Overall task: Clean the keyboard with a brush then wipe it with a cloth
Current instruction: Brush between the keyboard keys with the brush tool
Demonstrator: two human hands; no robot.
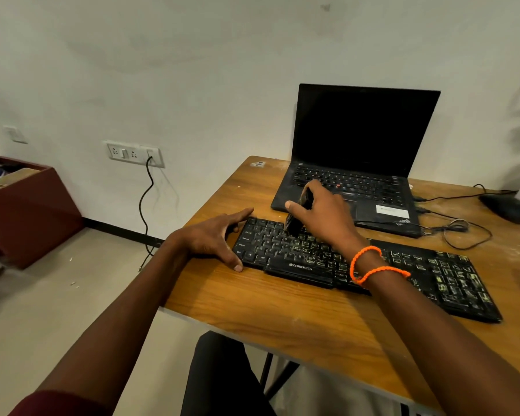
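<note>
A black, dust-speckled keyboard [427, 271] lies across the wooden table [282, 313]. My right hand [324, 214], with an orange cord round the wrist, grips a dark brush [297, 216]. The brush's bristles touch the keys in the upper left part of the keyboard. My left hand [213, 238] rests on the table at the keyboard's left end, with the fingers along the far corner and the thumb at the near corner. No cloth is in view.
An open black laptop [357, 163] stands behind the keyboard. A black mouse [506, 207] and loose cables [457, 232] lie at the back right. A red-brown box [27, 217] sits on the floor at left, below a wall socket [134, 153].
</note>
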